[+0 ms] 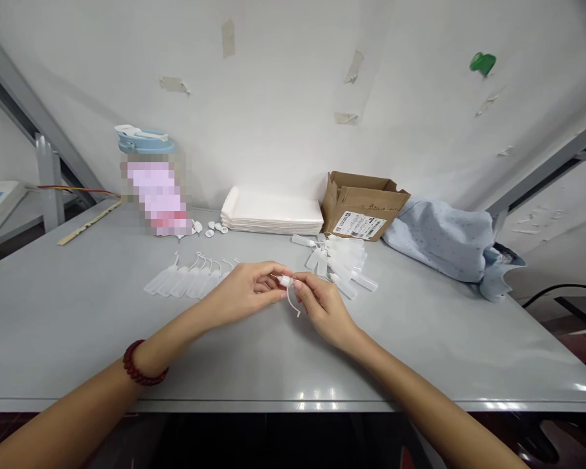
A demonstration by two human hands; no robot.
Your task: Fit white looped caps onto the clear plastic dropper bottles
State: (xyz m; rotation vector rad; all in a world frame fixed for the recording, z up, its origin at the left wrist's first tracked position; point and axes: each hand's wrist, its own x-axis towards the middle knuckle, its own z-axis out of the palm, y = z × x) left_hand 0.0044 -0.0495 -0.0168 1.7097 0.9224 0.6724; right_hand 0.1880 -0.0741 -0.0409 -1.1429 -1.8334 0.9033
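Both hands meet over the middle of the grey table (78, 326). My left hand (247, 290) is closed around a small white plastic bottle, mostly hidden in the fingers. My right hand (322, 303) pinches the white cap piece (286, 281) at the bottle's tip, and a thin white strap (293, 305) dangles below it. A row of several small translucent bottles with looped caps (188, 280) lies just left of my left hand. A loose pile of several uncapped small bottles (339, 260) lies behind my right hand.
A stack of white trays (273, 215) and an open cardboard box (361, 205) stand at the back. A blue cloth bundle (444, 241) lies at the right. A blue-lidded jug (144, 140) stands back left, a few loose white caps (215, 228) beside it.
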